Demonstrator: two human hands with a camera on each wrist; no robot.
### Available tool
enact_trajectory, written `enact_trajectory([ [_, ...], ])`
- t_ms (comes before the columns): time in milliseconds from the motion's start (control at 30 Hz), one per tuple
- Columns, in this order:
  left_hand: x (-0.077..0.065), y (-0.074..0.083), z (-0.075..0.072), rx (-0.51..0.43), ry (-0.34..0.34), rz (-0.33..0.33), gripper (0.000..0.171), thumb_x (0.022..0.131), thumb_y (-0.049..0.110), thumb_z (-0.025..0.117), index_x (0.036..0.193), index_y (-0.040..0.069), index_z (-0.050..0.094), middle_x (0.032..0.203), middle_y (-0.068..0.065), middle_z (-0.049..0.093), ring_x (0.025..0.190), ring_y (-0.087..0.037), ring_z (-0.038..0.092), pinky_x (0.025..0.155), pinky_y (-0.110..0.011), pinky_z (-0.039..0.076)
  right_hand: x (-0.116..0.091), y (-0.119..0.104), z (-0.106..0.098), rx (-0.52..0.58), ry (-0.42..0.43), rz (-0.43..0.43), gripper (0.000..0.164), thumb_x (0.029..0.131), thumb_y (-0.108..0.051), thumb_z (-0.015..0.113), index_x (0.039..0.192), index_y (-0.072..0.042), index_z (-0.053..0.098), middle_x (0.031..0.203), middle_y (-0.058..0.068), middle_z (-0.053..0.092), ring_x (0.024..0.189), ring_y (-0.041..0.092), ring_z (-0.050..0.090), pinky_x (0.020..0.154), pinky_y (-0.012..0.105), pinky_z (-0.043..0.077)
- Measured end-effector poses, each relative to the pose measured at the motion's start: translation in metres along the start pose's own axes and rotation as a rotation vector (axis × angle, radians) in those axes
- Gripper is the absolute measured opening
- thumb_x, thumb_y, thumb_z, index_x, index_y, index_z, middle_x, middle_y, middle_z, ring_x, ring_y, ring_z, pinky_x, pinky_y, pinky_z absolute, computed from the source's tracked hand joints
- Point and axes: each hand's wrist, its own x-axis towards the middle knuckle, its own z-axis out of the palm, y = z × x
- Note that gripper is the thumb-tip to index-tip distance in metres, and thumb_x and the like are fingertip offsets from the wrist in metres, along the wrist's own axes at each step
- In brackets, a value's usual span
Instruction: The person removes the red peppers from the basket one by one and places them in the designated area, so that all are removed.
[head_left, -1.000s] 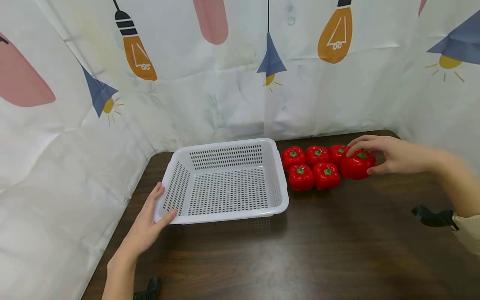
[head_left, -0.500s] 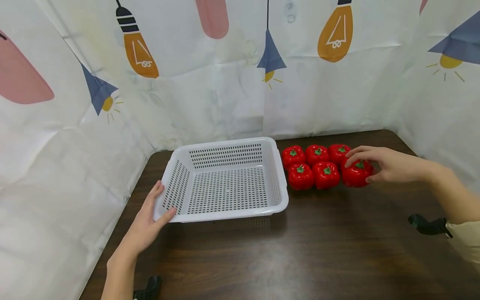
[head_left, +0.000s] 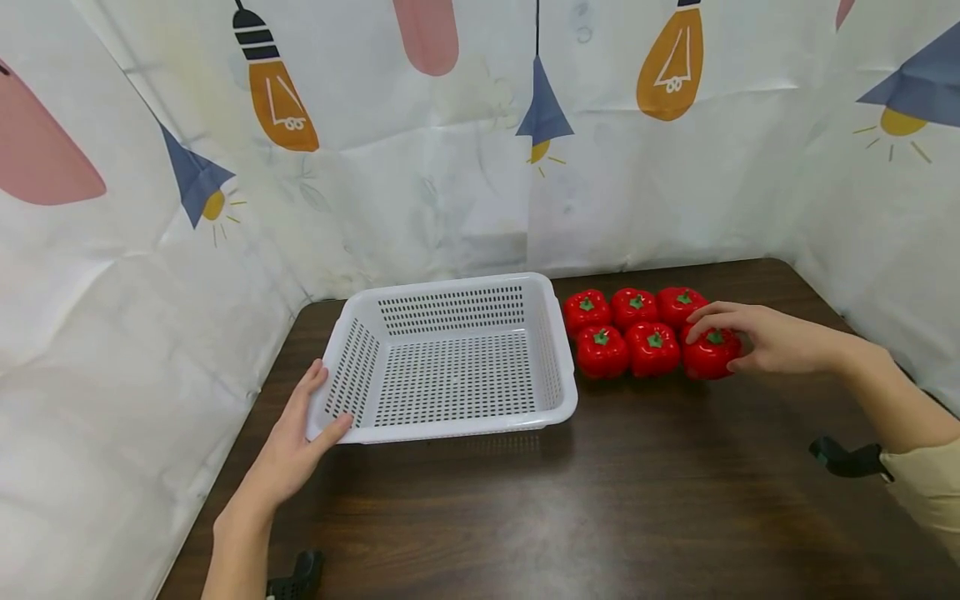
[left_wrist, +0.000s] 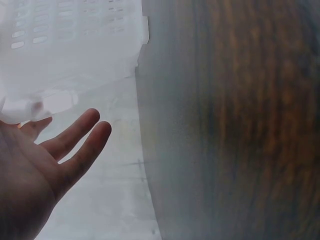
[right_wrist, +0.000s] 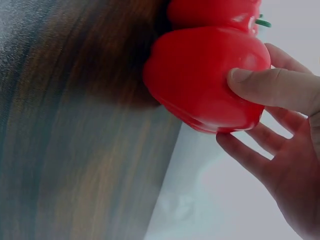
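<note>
My left hand point(head_left: 288, 450) rests on the near left corner of a white slotted plastic basket point(head_left: 562, 410). Its thumb lies over the near rim, and its fingers lie along the left side. In the left wrist view, several fingers point(left_wrist: 82, 150) stretch out straight and spread beside the basket. A red bell pepper point(head_left: 708, 358) with a green stem is gripped between the thumb and fingers of my right hand point(head_left: 776, 337). It sits at the right end of the near row of peppers. The right wrist view shows the thumb pressing the side of the pepper point(right_wrist: 195, 75).
Several other red bell peppers point(head_left: 652, 350) stand in two rows just right of the basket. The dark wooden table point(head_left: 600, 500) extends toward me. A white printed curtain point(head_left: 450, 200) hangs behind and along both sides.
My right hand has brought the bell pepper down, nearer to me and a little left, alongside the near row. The left hand and the basket have stayed in place.
</note>
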Motion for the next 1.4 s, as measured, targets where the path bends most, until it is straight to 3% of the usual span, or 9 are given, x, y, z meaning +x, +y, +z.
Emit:
enact_trajectory([
  [167, 0.0, -0.001, 0.0, -0.002, -0.001, 0.001, 0.082, 0.1, 0.026, 0.069, 0.163, 0.007, 0.021, 0.171, -0.001, 0.009, 0.146, -0.042, 0.029, 0.106, -0.012, 0.023, 0.002, 0.0, 0.006, -0.035, -0.004, -0.002, 0.062, 0.074, 0.014, 0.082, 0.118, -0.027, 0.067, 0.137, 0.001, 0.055, 0.125, 0.03, 0.051, 0.085, 0.031, 0.056],
  [767, -0.001, 0.0, 0.001, 0.005, 0.003, 0.0, 0.082, 0.1, 0.027, 0.069, 0.163, 0.007, 0.021, 0.172, -0.001, 0.009, 0.145, -0.042, 0.029, 0.107, -0.014, 0.023, 0.001, 0.008, 0.011, -0.161, 0.082, -0.051, 0.066, 0.073, 0.01, 0.086, 0.128, -0.021, 0.066, 0.14, 0.005, 0.053, 0.123, 0.025, 0.053, 0.089, 0.031, 0.054],
  [1033, 0.001, -0.002, 0.001, 0.059, 0.011, -0.007, 0.082, 0.099, 0.03, 0.07, 0.162, 0.007, 0.024, 0.171, -0.004, 0.012, 0.145, -0.043, 0.032, 0.115, -0.03, 0.026, 0.0, 0.005, 0.007, -0.117, 0.085, -0.008, 0.059, 0.081, -0.005, 0.087, 0.133, -0.021, 0.064, 0.141, 0.004, 0.052, 0.127, 0.026, 0.05, 0.09, 0.045, 0.055],
  [1200, 0.003, -0.004, -0.003, 0.108, -0.004, 0.003, 0.08, 0.099, 0.033, 0.069, 0.161, 0.004, 0.027, 0.171, -0.007, 0.013, 0.144, -0.045, 0.033, 0.112, -0.052, 0.031, 0.001, 0.001, 0.004, -0.107, 0.109, 0.015, 0.051, 0.088, -0.021, 0.084, 0.135, -0.019, 0.062, 0.139, 0.0, 0.054, 0.123, 0.022, 0.053, 0.092, 0.034, 0.051],
  [1267, 0.004, -0.002, -0.007, 0.137, -0.034, -0.003, 0.082, 0.099, 0.036, 0.068, 0.161, 0.003, 0.025, 0.171, -0.008, 0.012, 0.144, -0.046, 0.033, 0.107, -0.061, 0.032, 0.002, -0.001, 0.002, -0.097, 0.122, 0.023, 0.051, 0.089, -0.021, 0.083, 0.135, -0.017, 0.062, 0.138, -0.002, 0.055, 0.121, 0.022, 0.055, 0.093, 0.03, 0.05],
  [1400, 0.007, 0.007, -0.019, 0.213, -0.107, -0.015, 0.088, 0.098, 0.043, 0.068, 0.16, -0.001, 0.025, 0.17, -0.015, 0.014, 0.146, -0.049, 0.027, 0.105, -0.069, 0.03, 0.005, -0.007, -0.002, -0.097, 0.141, 0.045, 0.053, 0.09, -0.02, 0.082, 0.138, -0.014, 0.06, 0.138, -0.001, 0.056, 0.123, 0.023, 0.054, 0.094, 0.027, 0.048],
])
